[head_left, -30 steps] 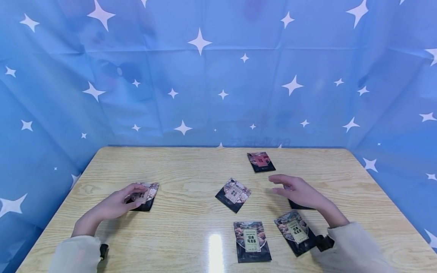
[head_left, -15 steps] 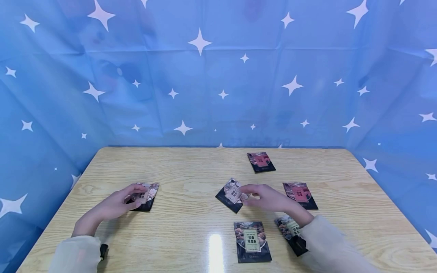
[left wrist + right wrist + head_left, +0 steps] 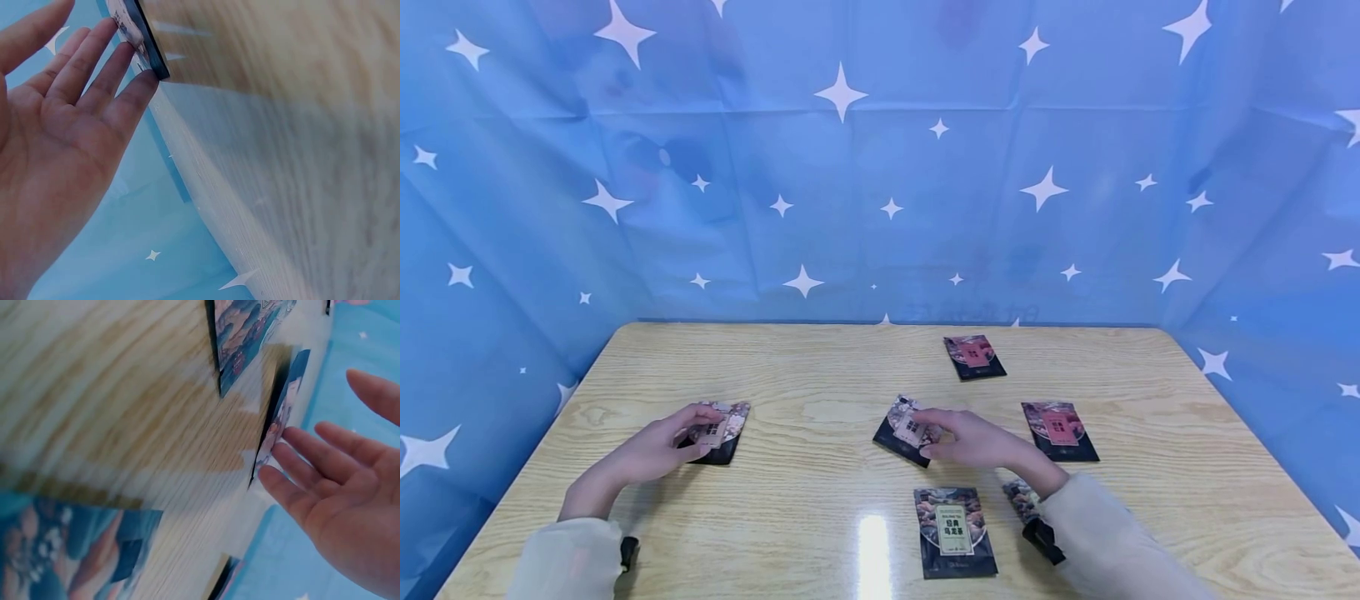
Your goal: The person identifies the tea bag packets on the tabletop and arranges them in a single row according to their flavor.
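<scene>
My left hand (image 3: 658, 446) rests over a dark tea packet (image 3: 727, 437) with a pink label, at the table's left. In the left wrist view its fingers (image 3: 94, 69) reach out fairly straight, fingertips on that packet's edge, with the thumb well apart. Near the middle, my right hand (image 3: 977, 442) lies with its fingertips on another tea packet (image 3: 895, 437) with a pale pink label, which sits at a slant. The right wrist view has these fingers (image 3: 306, 456) extended at the packet's face, thumb spread away. Each hand covers part of its packet.
Two red-labelled tea packets (image 3: 975, 358) lie at the back and right. A green-labelled packet (image 3: 955, 533) lies near the front; another packet (image 3: 1021, 500) is partly hidden under my right sleeve (image 3: 1105, 533). A blue starred curtain (image 3: 880, 208) surrounds the wooden table (image 3: 805, 500).
My right hand has moved left from beside the red-labelled packet to the pale pink-labelled packet in the middle, uncovering the red one. The left hand has stayed in place.
</scene>
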{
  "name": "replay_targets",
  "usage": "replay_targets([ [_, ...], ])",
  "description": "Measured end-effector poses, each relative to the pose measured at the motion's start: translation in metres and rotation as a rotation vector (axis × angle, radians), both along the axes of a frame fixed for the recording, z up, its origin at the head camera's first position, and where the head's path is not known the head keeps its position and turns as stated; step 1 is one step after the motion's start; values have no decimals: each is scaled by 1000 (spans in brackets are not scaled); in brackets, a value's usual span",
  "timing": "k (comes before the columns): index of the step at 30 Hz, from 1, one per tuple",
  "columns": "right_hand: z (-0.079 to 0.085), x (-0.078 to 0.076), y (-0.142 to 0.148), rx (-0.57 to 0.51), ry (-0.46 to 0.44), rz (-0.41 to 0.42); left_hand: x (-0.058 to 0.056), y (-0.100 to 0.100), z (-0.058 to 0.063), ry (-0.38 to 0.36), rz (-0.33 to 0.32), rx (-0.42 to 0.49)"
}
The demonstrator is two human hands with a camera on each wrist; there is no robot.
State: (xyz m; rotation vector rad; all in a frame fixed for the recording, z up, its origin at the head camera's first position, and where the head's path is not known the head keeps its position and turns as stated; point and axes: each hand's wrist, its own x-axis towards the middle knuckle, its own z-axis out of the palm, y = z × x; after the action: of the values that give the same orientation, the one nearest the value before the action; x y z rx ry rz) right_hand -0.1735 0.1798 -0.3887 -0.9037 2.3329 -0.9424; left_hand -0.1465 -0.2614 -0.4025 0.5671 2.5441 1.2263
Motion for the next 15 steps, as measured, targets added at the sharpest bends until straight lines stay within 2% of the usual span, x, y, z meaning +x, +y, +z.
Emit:
replay_targets([
  [15, 6, -8, -21, 35, 10, 45, 0, 0, 0, 6, -4, -3],
])
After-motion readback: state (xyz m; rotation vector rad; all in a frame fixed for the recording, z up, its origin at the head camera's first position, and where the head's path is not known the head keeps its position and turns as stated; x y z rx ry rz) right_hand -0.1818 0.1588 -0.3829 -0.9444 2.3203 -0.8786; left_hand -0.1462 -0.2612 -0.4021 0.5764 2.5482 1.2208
